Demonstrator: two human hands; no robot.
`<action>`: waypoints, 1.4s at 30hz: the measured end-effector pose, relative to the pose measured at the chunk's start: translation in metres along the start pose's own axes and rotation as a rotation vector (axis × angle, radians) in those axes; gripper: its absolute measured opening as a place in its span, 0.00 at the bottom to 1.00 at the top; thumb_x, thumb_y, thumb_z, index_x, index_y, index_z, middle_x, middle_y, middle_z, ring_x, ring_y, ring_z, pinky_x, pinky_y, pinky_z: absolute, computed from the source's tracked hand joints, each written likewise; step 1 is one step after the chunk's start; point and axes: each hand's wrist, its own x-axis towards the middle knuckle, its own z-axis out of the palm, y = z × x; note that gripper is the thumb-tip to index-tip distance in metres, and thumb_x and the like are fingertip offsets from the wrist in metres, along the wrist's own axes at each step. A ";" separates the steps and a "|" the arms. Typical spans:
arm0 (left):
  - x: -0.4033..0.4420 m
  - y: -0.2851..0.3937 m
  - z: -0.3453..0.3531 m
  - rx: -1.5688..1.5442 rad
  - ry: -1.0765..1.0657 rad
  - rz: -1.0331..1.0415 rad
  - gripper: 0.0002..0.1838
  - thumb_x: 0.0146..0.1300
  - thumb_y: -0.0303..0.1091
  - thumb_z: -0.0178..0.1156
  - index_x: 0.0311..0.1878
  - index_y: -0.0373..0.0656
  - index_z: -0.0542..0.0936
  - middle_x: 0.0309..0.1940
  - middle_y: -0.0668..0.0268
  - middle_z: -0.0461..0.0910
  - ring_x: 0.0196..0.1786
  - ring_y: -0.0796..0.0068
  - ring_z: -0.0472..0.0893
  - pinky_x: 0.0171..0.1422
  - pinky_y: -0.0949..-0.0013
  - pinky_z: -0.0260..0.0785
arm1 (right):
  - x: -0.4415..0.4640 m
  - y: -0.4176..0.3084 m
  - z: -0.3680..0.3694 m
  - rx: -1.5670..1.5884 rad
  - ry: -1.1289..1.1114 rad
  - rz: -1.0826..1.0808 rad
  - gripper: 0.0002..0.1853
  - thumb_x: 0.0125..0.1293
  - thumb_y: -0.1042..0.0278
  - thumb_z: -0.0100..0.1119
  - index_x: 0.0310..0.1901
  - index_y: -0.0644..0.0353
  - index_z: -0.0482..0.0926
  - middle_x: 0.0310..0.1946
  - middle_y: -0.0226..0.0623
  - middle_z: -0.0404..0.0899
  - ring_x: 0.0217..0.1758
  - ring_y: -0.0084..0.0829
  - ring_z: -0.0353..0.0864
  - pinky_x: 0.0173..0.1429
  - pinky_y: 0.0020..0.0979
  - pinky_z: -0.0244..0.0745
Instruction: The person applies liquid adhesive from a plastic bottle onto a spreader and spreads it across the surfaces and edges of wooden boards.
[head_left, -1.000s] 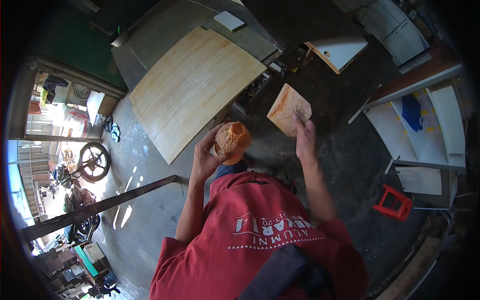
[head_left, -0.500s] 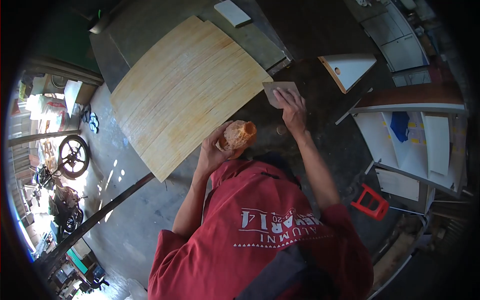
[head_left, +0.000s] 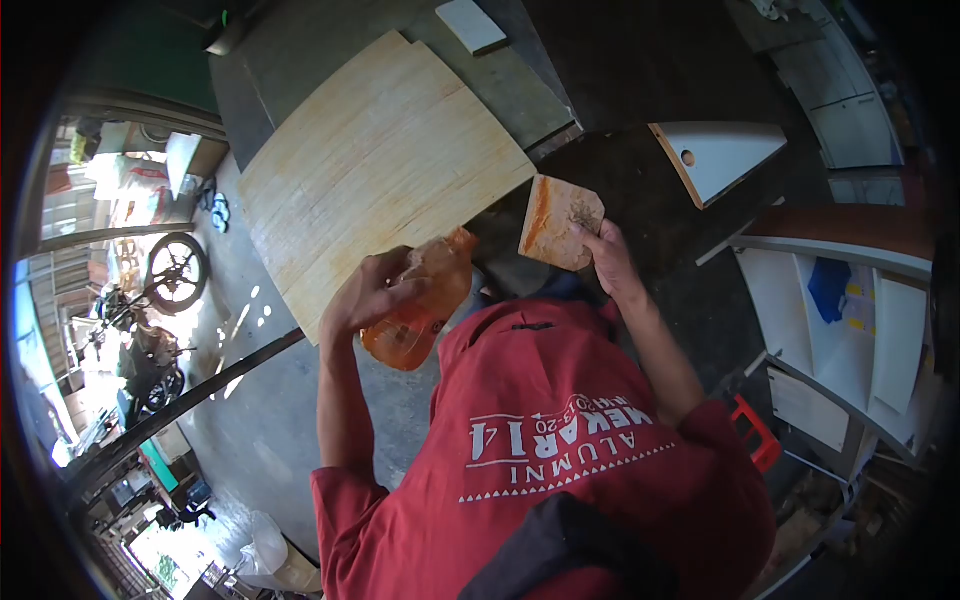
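My left hand (head_left: 375, 291) is wrapped round an orange translucent bottle (head_left: 432, 290), held tilted with its narrow neck up and to the right. Pale residue covers part of the bottle. My right hand (head_left: 610, 256) grips a flat, pale square piece (head_left: 555, 222) by its lower right corner; its face carries an orange smear and a dark, rough patch. Just beyond both hands lies a large light wooden panel (head_left: 385, 165) on a dark table, and the square piece is near the panel's right corner.
A small white block (head_left: 470, 25) lies on the table's far part. To the right are a white triangular board (head_left: 722, 155), a white cabinet (head_left: 840, 320) and a red stool (head_left: 757, 435). A dark bar (head_left: 190, 405) and a motorcycle (head_left: 150, 350) are at left.
The bottle has turned from neck-on to side-on and moved slightly left with my left hand. My right hand has turned the square piece so its smeared face shows again.
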 end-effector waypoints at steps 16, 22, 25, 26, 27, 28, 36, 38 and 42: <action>0.087 0.146 -0.015 0.704 -0.643 -0.619 0.37 0.60 0.64 0.65 0.56 0.36 0.83 0.51 0.52 0.84 0.54 0.58 0.83 0.61 0.60 0.72 | 0.014 0.006 -0.019 -0.202 -0.404 0.258 0.17 0.70 0.60 0.65 0.48 0.70 0.84 0.39 0.33 0.86 0.40 0.19 0.81 0.46 0.28 0.77; 0.099 0.175 -0.005 0.836 -0.690 -0.670 0.42 0.59 0.67 0.64 0.62 0.38 0.80 0.58 0.51 0.81 0.60 0.55 0.80 0.66 0.59 0.70 | 0.011 0.003 -0.019 -0.115 -0.440 0.301 0.18 0.70 0.60 0.65 0.50 0.69 0.84 0.39 0.33 0.87 0.40 0.20 0.82 0.48 0.29 0.77; 0.100 0.174 -0.003 0.868 -0.675 -0.617 0.38 0.61 0.65 0.64 0.59 0.37 0.82 0.51 0.51 0.83 0.53 0.57 0.82 0.60 0.60 0.72 | 0.010 0.003 -0.020 -0.087 -0.429 0.277 0.18 0.70 0.60 0.65 0.51 0.69 0.83 0.39 0.34 0.87 0.40 0.20 0.82 0.48 0.29 0.77; 0.099 0.172 -0.004 0.861 -0.654 -0.549 0.35 0.62 0.63 0.64 0.54 0.37 0.84 0.43 0.52 0.86 0.45 0.60 0.84 0.53 0.61 0.74 | 0.010 0.002 -0.020 -0.085 -0.417 0.252 0.18 0.70 0.60 0.66 0.51 0.68 0.83 0.39 0.34 0.87 0.40 0.20 0.82 0.48 0.29 0.77; 0.097 0.171 -0.004 0.866 -0.656 -0.548 0.35 0.62 0.63 0.64 0.54 0.37 0.84 0.43 0.52 0.86 0.45 0.60 0.84 0.53 0.61 0.74 | 0.010 0.000 -0.020 -0.080 -0.413 0.250 0.18 0.70 0.60 0.66 0.51 0.68 0.83 0.39 0.34 0.87 0.40 0.20 0.82 0.48 0.29 0.77; 0.096 0.171 -0.004 0.861 -0.634 -0.525 0.35 0.62 0.62 0.64 0.55 0.36 0.84 0.44 0.52 0.86 0.45 0.60 0.84 0.53 0.61 0.74 | 0.009 -0.002 -0.020 -0.084 -0.412 0.252 0.19 0.69 0.60 0.66 0.52 0.68 0.83 0.39 0.34 0.87 0.40 0.20 0.82 0.48 0.29 0.77; 0.080 0.200 -0.004 0.773 -0.551 -0.539 0.30 0.64 0.50 0.67 0.62 0.38 0.79 0.54 0.51 0.83 0.56 0.57 0.82 0.63 0.61 0.73 | -0.002 -0.014 -0.020 -0.049 -0.413 0.240 0.17 0.71 0.62 0.65 0.52 0.69 0.84 0.41 0.34 0.88 0.43 0.19 0.82 0.50 0.28 0.77; 0.074 0.190 -0.009 0.740 -0.553 -0.536 0.31 0.64 0.48 0.68 0.63 0.38 0.77 0.54 0.51 0.83 0.57 0.57 0.82 0.64 0.60 0.73 | -0.006 -0.020 -0.020 0.011 -0.433 0.211 0.17 0.71 0.64 0.65 0.53 0.70 0.84 0.43 0.36 0.88 0.44 0.20 0.82 0.52 0.26 0.76; 0.059 0.177 -0.018 0.585 -0.548 -0.520 0.32 0.64 0.43 0.69 0.67 0.39 0.74 0.57 0.52 0.82 0.60 0.58 0.81 0.67 0.61 0.72 | -0.007 -0.021 -0.020 0.061 -0.505 0.149 0.17 0.71 0.65 0.64 0.55 0.70 0.83 0.44 0.36 0.88 0.47 0.21 0.82 0.55 0.26 0.76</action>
